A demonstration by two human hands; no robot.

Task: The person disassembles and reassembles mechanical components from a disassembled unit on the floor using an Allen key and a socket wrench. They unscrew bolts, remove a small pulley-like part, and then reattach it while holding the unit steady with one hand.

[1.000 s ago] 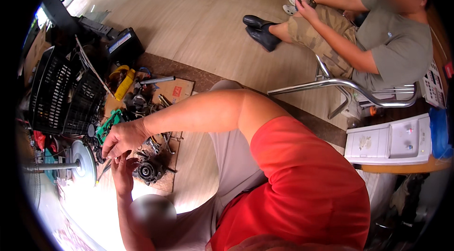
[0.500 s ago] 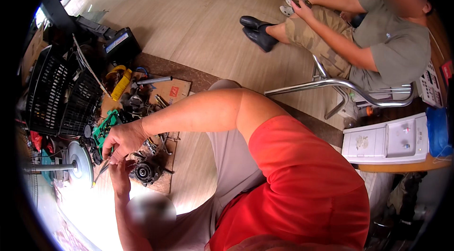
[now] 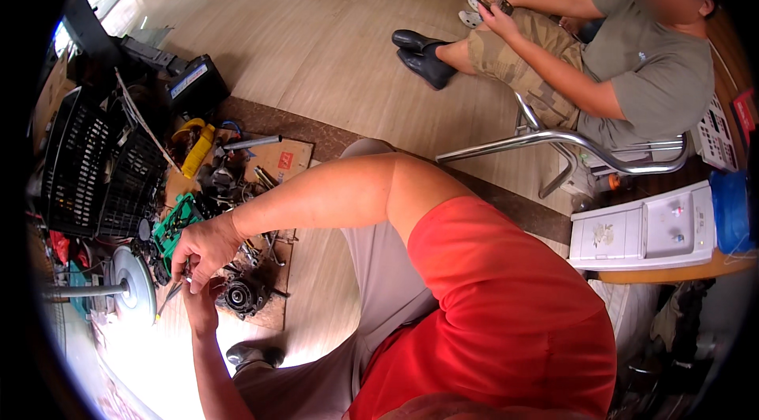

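My right hand [image 3: 207, 246], at the end of the bare arm that crosses from the red sleeve, is closed with its fingers pinched downward. Just below it, my left hand [image 3: 201, 308] comes up from the lower edge, fingers bent and meeting the right fingertips. A small shiny piece [image 3: 186, 279] shows between the fingertips, too small to name. Beside them is a thin dark tool with a yellow tip [image 3: 168, 298]; whether a hand grips it I cannot tell. A round dark machine part [image 3: 243, 294] lies right of my left hand. A green tray [image 3: 175, 224] sits beyond my right hand.
Loose metal parts lie on a cardboard sheet [image 3: 294, 153]. Black plastic baskets [image 3: 79, 159], a yellow object [image 3: 198, 149] and a black battery [image 3: 196, 86] stand left. A grey disc on a rod [image 3: 134, 285] is near my hands. A seated person [image 3: 644, 64] holds a phone.
The view has shifted slightly. My hands stay together at nearly the same place, with the fingers moved a little. A dark shoe now shows below my left hand's side.
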